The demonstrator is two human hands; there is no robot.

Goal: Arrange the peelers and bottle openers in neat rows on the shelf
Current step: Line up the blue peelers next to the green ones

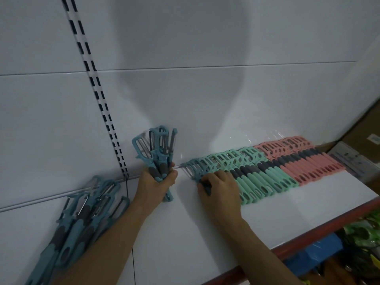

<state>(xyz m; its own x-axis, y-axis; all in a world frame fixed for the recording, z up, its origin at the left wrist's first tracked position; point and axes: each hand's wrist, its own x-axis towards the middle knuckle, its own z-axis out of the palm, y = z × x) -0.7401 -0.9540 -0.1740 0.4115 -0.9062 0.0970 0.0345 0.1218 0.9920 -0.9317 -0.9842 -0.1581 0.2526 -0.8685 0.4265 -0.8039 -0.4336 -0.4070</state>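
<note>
- White metal shelf board point(205, 233) with a red front lip, backed by a white panel point(205, 99) and a slotted upright strip point(96, 93) at left; dim light
- Done so far: one overlapped row along the far edge, handles toward the near side; pink plastic peelers with grey grips point(304, 161) at right, mint-green plastic peelers point(257, 175) in the middle, a few teal ones starting at the left end
- Right hand point(220, 186) sits on that left end, fingers curled down onto the endmost teal peeler point(195, 169); judged to be seating it against its neighbours
- Left hand point(156, 186), just left of the row, fist closed round the handles of an upright bunch of teal peelers point(158, 149), blades up; feed stock, apparently
- Left to do: loose heap of teal peelers point(82, 219) at near left, unsorted and crossing one another; most of the board's left and near area unfilled
- No bottle openers that I can tell apart; that part looks not yet begun
- Estimate: roughly halfway through the peelers
- Below right: green packets point(362, 239) on a lower level
</note>
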